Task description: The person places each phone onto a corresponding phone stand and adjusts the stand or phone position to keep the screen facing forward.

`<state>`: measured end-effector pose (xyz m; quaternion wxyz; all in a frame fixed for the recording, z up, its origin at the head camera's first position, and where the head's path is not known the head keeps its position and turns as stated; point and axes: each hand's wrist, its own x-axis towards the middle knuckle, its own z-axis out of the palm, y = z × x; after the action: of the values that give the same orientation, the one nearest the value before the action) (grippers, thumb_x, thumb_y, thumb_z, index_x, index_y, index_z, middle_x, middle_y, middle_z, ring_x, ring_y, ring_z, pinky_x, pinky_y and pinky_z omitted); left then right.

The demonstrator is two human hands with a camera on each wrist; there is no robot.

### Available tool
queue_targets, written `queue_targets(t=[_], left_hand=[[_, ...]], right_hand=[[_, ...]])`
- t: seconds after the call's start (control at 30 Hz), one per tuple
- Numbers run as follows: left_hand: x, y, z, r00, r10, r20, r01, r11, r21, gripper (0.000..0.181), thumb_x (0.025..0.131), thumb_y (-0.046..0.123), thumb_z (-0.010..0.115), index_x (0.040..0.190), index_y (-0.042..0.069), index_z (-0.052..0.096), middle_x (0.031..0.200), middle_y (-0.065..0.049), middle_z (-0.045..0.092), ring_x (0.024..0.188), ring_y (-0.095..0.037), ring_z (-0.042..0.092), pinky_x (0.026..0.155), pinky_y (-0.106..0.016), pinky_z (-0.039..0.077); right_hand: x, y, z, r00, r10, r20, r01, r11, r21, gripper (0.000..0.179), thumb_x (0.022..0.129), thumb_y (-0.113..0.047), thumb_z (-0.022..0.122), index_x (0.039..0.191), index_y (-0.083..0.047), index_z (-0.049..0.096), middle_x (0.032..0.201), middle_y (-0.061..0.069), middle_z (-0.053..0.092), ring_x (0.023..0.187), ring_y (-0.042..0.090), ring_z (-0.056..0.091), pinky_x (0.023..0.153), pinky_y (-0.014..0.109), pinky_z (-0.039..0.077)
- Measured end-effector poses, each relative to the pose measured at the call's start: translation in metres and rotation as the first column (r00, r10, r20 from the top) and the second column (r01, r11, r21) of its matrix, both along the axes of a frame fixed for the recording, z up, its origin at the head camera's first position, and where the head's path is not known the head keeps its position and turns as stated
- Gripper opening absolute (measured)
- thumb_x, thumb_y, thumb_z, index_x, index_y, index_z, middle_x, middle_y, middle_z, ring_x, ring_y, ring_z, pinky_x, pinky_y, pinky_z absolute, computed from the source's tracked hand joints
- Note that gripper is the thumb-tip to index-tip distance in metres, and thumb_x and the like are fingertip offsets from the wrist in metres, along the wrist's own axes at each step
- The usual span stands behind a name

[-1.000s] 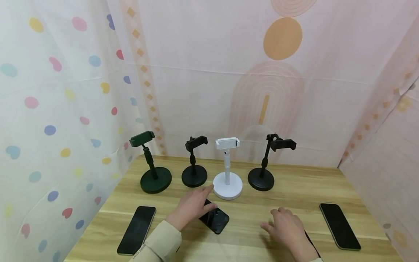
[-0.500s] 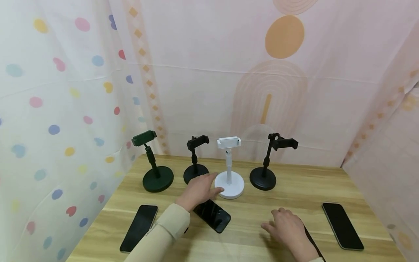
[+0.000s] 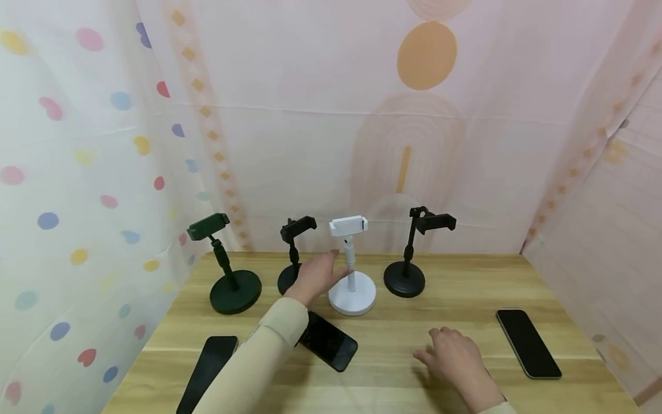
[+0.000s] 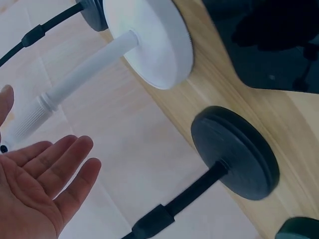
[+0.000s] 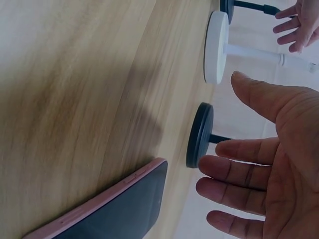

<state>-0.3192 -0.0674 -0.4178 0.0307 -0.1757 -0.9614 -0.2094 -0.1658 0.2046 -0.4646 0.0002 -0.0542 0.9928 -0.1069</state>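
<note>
The white phone stand (image 3: pixel 349 252) stands upright near the back of the counter (image 3: pixel 439 310), with the left hand (image 3: pixel 319 278) right by its pole. Only the head view shows its top clip. The left wrist view shows what the head view hides: the fingers are stretched out, and the pole shows between them and the thumb. I cannot tell if they touch it. That view also shows the whole round foot of the small black stand (image 3: pixel 294 254), which the hand partly covers from above. The middle phone (image 3: pixel 331 345) lies in front, partly under the sleeve. The right hand (image 3: pixel 457 356) is spread loosely, holding nothing, and its wrist view shows the pink side of the right phone (image 3: pixel 528 344). A wide stretch of wood runs between the white stand and that hand. Further out are the other black stand (image 3: pixel 405 280), the green stand (image 3: pixel 235 292) and the left phone (image 3: pixel 209 365). The counter's back edge is just behind the stands, with hanging cloth (image 3: pixel 289 144) past it.
</note>
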Motion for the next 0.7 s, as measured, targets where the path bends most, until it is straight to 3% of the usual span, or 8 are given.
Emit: queue_targets(t=[0.17,0.27,0.47,0.7], left_hand=[[-0.011,0.007,0.001,0.998,0.051,0.047,-0.059,0.981,0.187,0.056,0.094,0.04,0.069,0.135,0.003,0.056,0.129,-0.018,0.063,0.107,-0.032,0.065,0.082,-0.046,0.054],[-0.015,0.01,-0.002,0.997,0.06,0.042,-0.069,0.964,0.256,0.051,0.094,0.036,0.07,0.129,0.001,0.058,0.12,-0.017,0.066,0.1,-0.029,0.067,0.078,-0.042,0.055],[-0.021,0.017,-0.008,0.999,0.025,-0.026,-0.017,0.959,0.284,0.029,0.097,0.025,0.067,0.112,0.0,0.063,0.101,-0.012,0.068,0.088,-0.023,0.066,0.075,-0.038,0.055],[-0.028,0.029,-0.01,1.0,0.002,-0.017,0.002,0.962,0.273,0.022,0.1,0.02,0.063,0.109,0.001,0.062,0.098,-0.011,0.068,0.09,-0.023,0.066,0.079,-0.039,0.054]], right_hand=[[0.001,0.003,0.002,1.0,-0.01,-0.03,0.01,1.0,-0.002,0.05,0.083,-0.043,0.078,0.102,0.003,0.068,0.089,0.014,0.067,0.081,0.033,0.066,0.069,0.049,0.052],[0.002,0.005,0.003,0.999,-0.02,-0.029,0.02,1.0,-0.009,0.051,0.083,-0.043,0.078,0.102,0.003,0.068,0.088,0.014,0.067,0.08,0.033,0.065,0.069,0.049,0.052],[0.002,0.01,0.002,0.999,-0.051,-0.009,0.051,0.998,-0.021,0.057,0.082,-0.045,0.078,0.109,0.004,0.069,0.096,0.018,0.067,0.084,0.035,0.066,0.071,0.05,0.053],[0.003,0.019,0.001,0.996,-0.082,0.029,0.083,0.997,-0.009,0.061,0.084,-0.047,0.076,0.113,0.006,0.067,0.102,0.021,0.067,0.09,0.038,0.065,0.075,0.053,0.052]])
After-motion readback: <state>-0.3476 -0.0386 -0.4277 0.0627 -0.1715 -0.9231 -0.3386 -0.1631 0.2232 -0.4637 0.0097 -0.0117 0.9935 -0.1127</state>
